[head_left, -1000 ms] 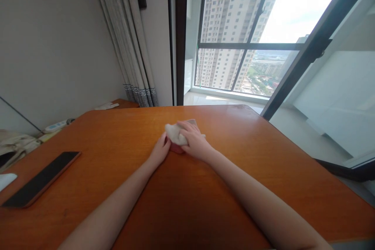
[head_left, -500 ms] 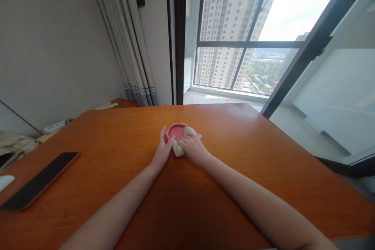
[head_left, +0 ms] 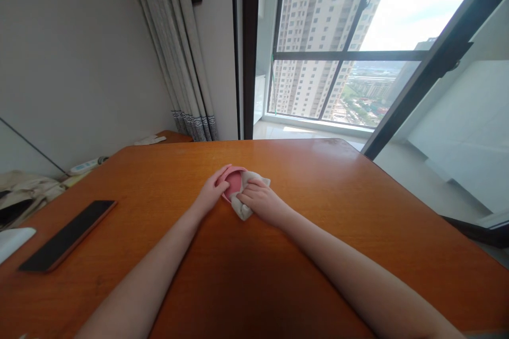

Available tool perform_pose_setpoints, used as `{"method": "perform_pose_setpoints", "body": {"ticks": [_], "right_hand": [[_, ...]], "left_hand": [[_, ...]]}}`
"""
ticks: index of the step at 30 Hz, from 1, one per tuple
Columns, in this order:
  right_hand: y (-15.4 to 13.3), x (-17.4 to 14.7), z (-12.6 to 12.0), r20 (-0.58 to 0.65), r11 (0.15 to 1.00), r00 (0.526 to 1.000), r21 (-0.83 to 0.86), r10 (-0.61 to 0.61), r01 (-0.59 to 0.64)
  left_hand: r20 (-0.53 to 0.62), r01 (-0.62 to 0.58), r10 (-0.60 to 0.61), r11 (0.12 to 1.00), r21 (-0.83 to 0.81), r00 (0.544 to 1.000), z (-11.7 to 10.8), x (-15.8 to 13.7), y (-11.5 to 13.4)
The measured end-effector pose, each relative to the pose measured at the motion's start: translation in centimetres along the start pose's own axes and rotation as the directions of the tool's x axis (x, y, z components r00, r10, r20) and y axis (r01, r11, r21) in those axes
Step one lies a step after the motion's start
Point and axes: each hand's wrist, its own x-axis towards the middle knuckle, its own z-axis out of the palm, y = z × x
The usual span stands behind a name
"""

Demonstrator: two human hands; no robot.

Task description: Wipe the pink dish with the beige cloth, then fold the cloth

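A shallow pink dish (head_left: 234, 182) is near the middle of the wooden table (head_left: 318, 196), its inside facing me. My left hand (head_left: 212, 188) grips its left rim, with the thumb over the edge. On the dish's right side my right hand (head_left: 260, 197) holds a whitish cloth (head_left: 242, 210), pressed against the inside and rim. Part of the cloth hangs out below the fingers, and another corner sticks out beyond them. The cloth and right fingers hide the right part of the dish.
A dark flat slab with a reddish edge (head_left: 69, 235) lies on the table's left side, beside a white object (head_left: 16, 241) cut by the frame. Beyond the left edge are a power strip (head_left: 85, 166) and crumpled fabric (head_left: 27, 196). A curtain (head_left: 178, 53) and window stand behind.
The dish has shifted slightly left and now tilts more. My left hand has moved round its left rim, its thumb over the edge. More cloth now hangs below my right hand.
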Motion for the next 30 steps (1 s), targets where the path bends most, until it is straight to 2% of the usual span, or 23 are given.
{"method": "perform_pose_setpoints", "body": {"ticks": [2, 4, 7, 10, 13, 17, 18, 20, 24, 25, 27, 30], "right_hand": [[-0.1, 0.0, 0.2, 0.005, 0.998, 0.999, -0.049, 0.042, -0.042], [-0.2, -0.2, 0.5, -0.029, 0.992, 0.994, -0.068, 0.102, -0.104], [-0.4, -0.4, 0.7, -0.073, 0.993, 0.992, -0.051, 0.101, -0.105], [-0.7, -0.3, 0.3, -0.074, 0.998, 0.996, -0.044, 0.047, -0.050], [-1.2, -0.1, 0.1, -0.098, 0.995, 0.993, -0.071, 0.062, -0.069], [-1.5, -0.1, 0.8, -0.129, 0.980, 0.984, -0.140, 0.126, -0.144], [-1.4, -0.1, 1.1, -0.117, 0.976, 0.983, -0.151, 0.140, -0.157], [-1.3, -0.3, 1.6, -0.109, 0.971, 0.982, -0.163, 0.157, -0.173], [-1.1, -0.5, 1.6, -0.169, 0.972, 0.971, -0.134, 0.168, -0.192], [-1.0, -0.6, 1.5, -0.176, 0.974, 0.970, -0.121, 0.171, -0.193], [-0.7, -0.6, 1.1, -0.157, 0.980, 0.976, -0.104, 0.151, -0.169], [0.1, -0.5, 0.7, -0.085, 0.989, 0.994, -0.122, 0.071, -0.081]], "left_hand": [[-0.087, 0.039, -0.038, 0.999, 0.009, 0.995, 0.8, -0.4, 0.2], [-0.211, 0.078, -0.080, 0.997, -0.017, 0.974, 2.4, -1.1, 0.3], [-0.311, 0.054, -0.078, 0.995, -0.085, 0.947, 4.8, -1.9, 0.2], [-0.300, 0.016, -0.041, 0.996, -0.087, 0.953, 4.7, -1.7, 0.2], [-0.257, -0.056, 0.058, 0.998, 0.016, 0.965, 2.3, -0.9, 0.8], [-0.117, -0.133, 0.161, 0.967, 0.215, 0.980, -0.1, -0.8, 2.2], [-0.117, -0.124, 0.156, 0.963, 0.240, 0.981, -0.1, -1.0, 2.5], [-0.199, -0.077, 0.116, 0.977, 0.197, 0.973, 0.9, -1.6, 2.8], [-0.446, -0.044, 0.017, 0.998, -0.049, 0.895, 4.1, -2.7, 2.6], [-0.460, -0.035, -0.003, 0.997, -0.075, 0.888, 4.6, -2.7, 2.5], [-0.421, -0.001, -0.032, 0.997, -0.078, 0.907, 4.6, -2.5, 2.2], [-0.301, -0.014, 0.017, 1.000, 0.012, 0.954, 2.9, -1.6, 2.1]]}}
